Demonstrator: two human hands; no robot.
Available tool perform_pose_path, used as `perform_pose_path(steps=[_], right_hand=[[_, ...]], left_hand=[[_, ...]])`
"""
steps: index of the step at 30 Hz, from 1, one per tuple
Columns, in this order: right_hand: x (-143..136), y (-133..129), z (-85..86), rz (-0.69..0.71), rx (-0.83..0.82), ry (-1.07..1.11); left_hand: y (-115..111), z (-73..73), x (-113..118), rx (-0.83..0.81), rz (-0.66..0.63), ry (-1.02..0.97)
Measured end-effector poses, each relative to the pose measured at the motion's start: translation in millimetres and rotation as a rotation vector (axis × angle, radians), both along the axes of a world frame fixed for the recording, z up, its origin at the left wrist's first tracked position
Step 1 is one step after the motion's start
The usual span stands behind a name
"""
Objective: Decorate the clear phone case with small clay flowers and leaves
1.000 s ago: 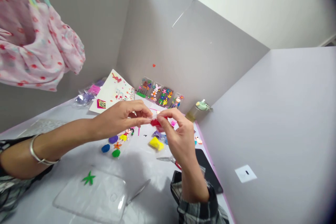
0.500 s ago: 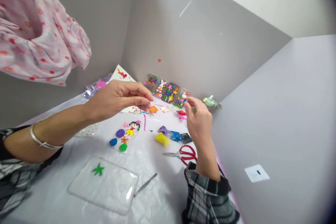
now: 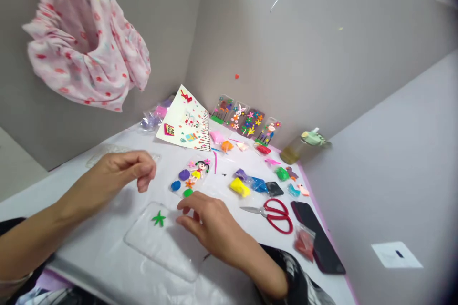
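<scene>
My left hand (image 3: 130,170) hovers over the left of the table, thumb and fingers curled together; what they hold, if anything, is hidden. Lower and to the right, my right hand (image 3: 214,228) is open, thumb and fingers apart with nothing visible between them. Its fingertips are above the right part of a clear phone case (image 3: 162,248), on which lies a green clay star shape (image 3: 158,218). Just beyond those fingertips is a green clay disc (image 3: 188,193). It belongs to a decorated clear case (image 3: 205,178) bearing a clay girl figure and purple and blue discs.
Red-handled scissors (image 3: 277,217), a black phone (image 3: 318,238) and a bag of reddish clay (image 3: 304,243) lie at right. Several clay packets, such as a yellow one (image 3: 239,188), sit mid-table. Behind are a decorated paper (image 3: 179,124) and a bottle (image 3: 295,150). Pink cloth (image 3: 89,71) hangs left.
Both hands have come down and nearer from above the middle of the table. My right hand has moved left over the clear case and its fingers have parted. The view has shifted too.
</scene>
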State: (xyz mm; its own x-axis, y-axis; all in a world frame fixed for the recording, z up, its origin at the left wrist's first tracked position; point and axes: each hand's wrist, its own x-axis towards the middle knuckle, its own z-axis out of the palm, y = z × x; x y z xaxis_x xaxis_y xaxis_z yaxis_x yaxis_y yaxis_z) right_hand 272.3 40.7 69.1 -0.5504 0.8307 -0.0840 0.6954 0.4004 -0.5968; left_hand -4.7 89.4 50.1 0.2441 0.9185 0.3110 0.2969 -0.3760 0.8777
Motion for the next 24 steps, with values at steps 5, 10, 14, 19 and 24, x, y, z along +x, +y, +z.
perform_pose_path(steps=[5,10,14,19,24], right_hand=[[-15,0,-18.6,0.018,-0.031,-0.088],[-25,6,-34.9,0.007,-0.028,-0.098],[-28,7,-44.7,0.010,-0.023,-0.053],[-28,6,-49.3,0.042,-0.022,-0.022],[-28,4,-51.6,0.042,-0.008,0.023]], left_hand=[[-31,-26.5,-8,-0.155,-0.021,0.020],[-41,-54.1,-2,-0.312,0.009,-0.061],[-46,-64.8,1,-0.272,0.052,-0.037],[-49,-66.6,-4,-0.219,0.048,0.125],[-50,-71.6,-3,-0.234,0.045,0.056]])
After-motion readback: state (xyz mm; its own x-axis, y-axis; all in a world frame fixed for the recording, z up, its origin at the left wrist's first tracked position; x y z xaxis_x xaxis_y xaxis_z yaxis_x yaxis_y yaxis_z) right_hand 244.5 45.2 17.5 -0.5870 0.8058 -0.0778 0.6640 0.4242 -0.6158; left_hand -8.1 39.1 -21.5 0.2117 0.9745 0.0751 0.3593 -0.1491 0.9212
